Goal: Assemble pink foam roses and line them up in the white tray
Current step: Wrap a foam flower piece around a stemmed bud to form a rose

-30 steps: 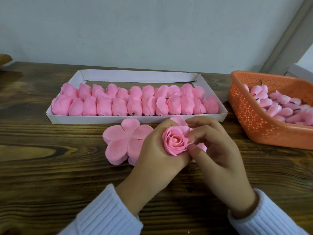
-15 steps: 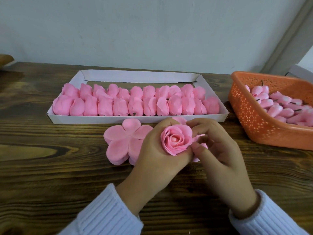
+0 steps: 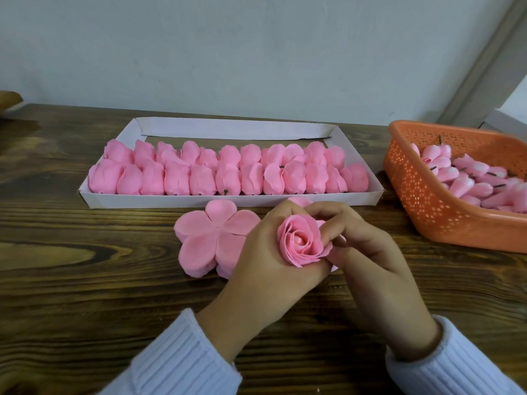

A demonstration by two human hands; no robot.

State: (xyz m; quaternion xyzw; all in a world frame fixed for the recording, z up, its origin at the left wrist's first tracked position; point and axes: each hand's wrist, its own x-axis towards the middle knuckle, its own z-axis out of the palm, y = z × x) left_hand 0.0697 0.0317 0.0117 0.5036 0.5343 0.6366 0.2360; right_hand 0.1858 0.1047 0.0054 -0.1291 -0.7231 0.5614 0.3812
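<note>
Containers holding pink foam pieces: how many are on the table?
2. The white tray lies back centre, holding two rows of roses; the orange basket sits at the right, cut off by the frame edge, holding buds. Others could lie outside the frame.

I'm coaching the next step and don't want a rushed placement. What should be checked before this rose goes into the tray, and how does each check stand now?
1. Grip: the left hand curls round the pink foam rose: ok.
2. The right hand pinches the rose's outer petal on its right side: ok.
3. Outer petals snug: the lower edge flares: cannot tell.
4. Room in the white cardboard tray: a bare strip shows behind the two rows of roses: ok.
5. The next flat pink five-petal foam piece lies on the wooden table beside the left hand: ok.
6. The orange perforated plastic basket holds pink buds: ok.
</note>
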